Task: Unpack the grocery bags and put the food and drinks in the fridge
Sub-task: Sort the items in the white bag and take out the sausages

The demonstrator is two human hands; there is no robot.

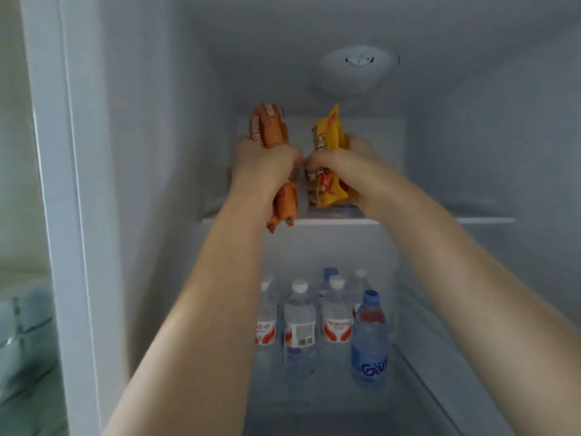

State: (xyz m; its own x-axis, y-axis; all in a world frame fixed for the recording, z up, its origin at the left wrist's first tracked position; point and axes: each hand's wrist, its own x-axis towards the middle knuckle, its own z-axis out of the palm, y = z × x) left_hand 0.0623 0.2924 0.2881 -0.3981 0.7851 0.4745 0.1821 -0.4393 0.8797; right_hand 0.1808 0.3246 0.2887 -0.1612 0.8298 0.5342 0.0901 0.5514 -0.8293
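Sausage pack [270, 130], orange-red with crimped ends hanging below my wrist, sits gripped in my left hand [262, 165] over the upper fridge shelf [484, 219]. My right hand [342, 166] curls round a yellow snack bag [328, 133] with cartoon print. Water bottles [300, 328] stand on the shelf below.

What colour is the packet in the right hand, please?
Yellow, with red and white print; the packet shows in the head view.

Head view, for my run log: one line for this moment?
left hand: grips orange sausage pack | right hand: grips yellow snack bag | over upper fridge shelf
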